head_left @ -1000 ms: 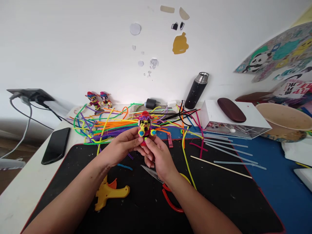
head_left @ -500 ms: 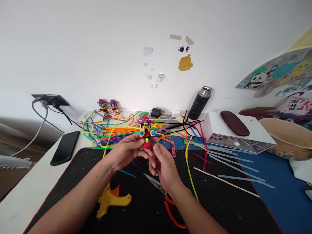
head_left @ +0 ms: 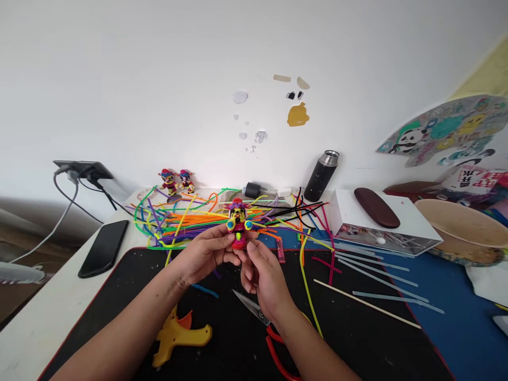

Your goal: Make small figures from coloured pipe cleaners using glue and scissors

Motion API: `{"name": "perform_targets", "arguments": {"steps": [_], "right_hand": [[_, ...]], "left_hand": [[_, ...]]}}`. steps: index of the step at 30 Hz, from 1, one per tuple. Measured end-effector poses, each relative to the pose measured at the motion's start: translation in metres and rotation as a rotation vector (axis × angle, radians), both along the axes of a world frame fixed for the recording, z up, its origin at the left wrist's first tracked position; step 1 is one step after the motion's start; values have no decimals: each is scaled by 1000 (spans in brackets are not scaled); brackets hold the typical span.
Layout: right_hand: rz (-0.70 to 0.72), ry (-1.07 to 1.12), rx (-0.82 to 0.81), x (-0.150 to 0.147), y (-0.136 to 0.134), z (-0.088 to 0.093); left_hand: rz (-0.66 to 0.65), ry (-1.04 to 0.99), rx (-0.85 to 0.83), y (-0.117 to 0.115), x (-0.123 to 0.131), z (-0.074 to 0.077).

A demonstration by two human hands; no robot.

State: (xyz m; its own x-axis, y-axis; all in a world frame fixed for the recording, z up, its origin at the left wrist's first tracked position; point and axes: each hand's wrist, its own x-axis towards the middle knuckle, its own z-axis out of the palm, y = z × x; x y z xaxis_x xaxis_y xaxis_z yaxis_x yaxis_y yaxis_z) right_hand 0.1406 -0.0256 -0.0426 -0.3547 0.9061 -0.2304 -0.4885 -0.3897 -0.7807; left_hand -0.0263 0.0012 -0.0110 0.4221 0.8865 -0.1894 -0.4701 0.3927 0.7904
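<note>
A small colorful figurine (head_left: 238, 224) is held upright at the center, above the counter (head_left: 55, 307). The left hand (head_left: 202, 253) has its fingers closed around the lower body. The right hand (head_left: 268, 276) curls loosely by the red base; whether it grips, I cannot tell. From the figurine, similar figures (head_left: 169, 183) stand at ten o'clock, a black flask (head_left: 319, 179) at two, scissors (head_left: 254, 310) at six.

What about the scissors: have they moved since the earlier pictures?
No: against the black mat and yellow glue gun, the scissors show no clear shift either way.
</note>
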Motion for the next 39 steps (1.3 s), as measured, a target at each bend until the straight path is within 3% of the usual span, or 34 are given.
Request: {"name": "perform_targets", "arguments": {"steps": [22,39], "right_hand": [[2,3,-9,0,-1,-1],[-9,5,-31,-2,0,0]], "left_hand": [[2,106,86,-2,6,4],[-18,202,168,-3,7,-1]]}}
